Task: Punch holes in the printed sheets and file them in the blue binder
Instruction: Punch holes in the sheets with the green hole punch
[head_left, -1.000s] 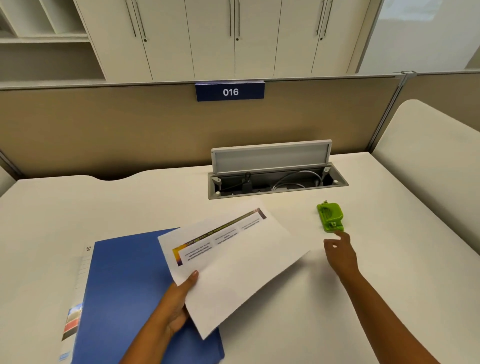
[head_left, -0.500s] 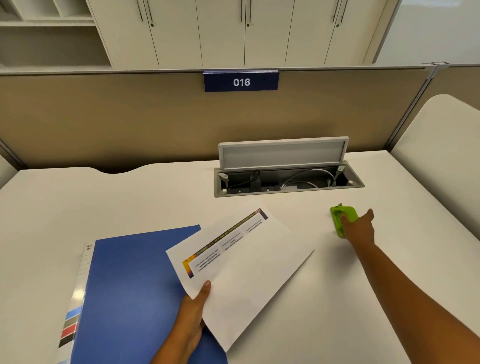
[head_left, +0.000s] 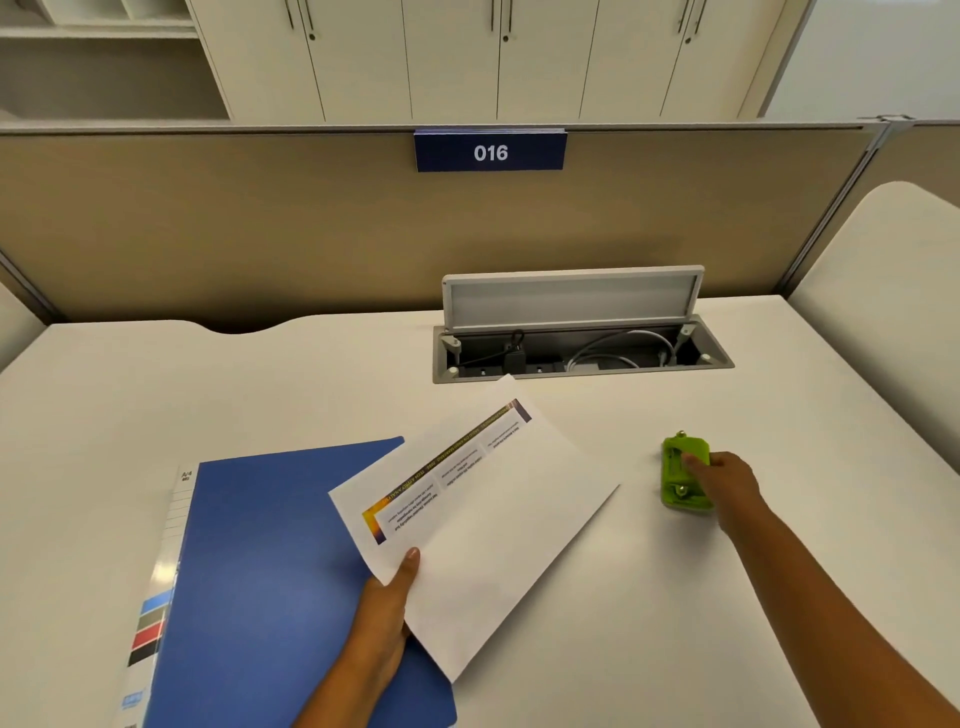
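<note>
Table: a white table (head_left: 675, 597) with a curved notch in its far edge, closed off behind by a tan partition (head_left: 260, 234) that carries a blue sign (head_left: 490, 151) reading 016.
Room: pale cabinets (head_left: 467, 57) with slim handles stand behind the partition; a second white surface (head_left: 883, 291) lies to the right.
Cable box: a grey cable box (head_left: 582, 358) is sunk into the table, its lid raised, with cables inside.
Hard to make out: the small print on the sheet is too fine to read; the binder's near edge and both forearms are cut off by the frame.
Sheet: the white printed sheet (head_left: 483, 519) has a coloured band across its top and lies tilted, partly over the binder's right edge.
Binder: the blue binder (head_left: 270, 571) lies closed and flat at the near left, its labelled spine to the left.
Hole punch: a small green hole punch (head_left: 675, 467) sits on the table well right of the sheet.
Left hand: the left hand (head_left: 382, 618) pinches the sheet's near corner, thumb on top.
Right hand: the right hand (head_left: 727, 486) has its fingers curled over the hole punch.
</note>
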